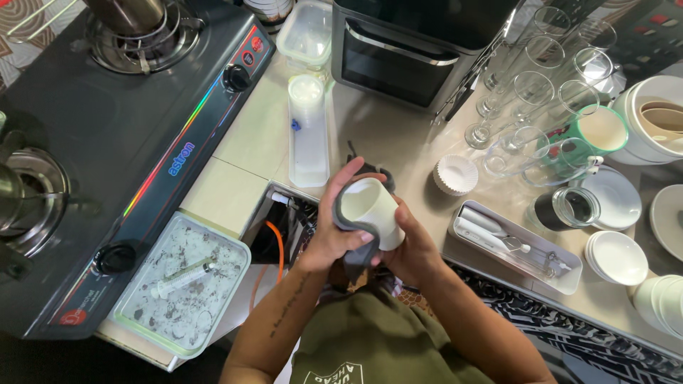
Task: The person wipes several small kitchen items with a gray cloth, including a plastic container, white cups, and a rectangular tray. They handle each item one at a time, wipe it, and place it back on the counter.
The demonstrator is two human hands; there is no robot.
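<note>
I hold a white cup [371, 206] tilted over the counter edge in the middle of the view. My left hand [333, 231] presses a dark grey cloth [353, 226] around the cup's rim and side. From below and to the right, my right hand [409, 245] cradles the cup's base. The cup's inside looks white, with nothing visible in it. Part of the cloth hangs down between my hands.
A black gas stove [121, 142] fills the left. A lidded container with a syringe on top [181, 281] sits at its front. Behind stand a countertop oven [413, 50], tall glasses [530, 92], white paper liners [455, 174], a tray of tools [516, 245], stacked white saucers [615, 256].
</note>
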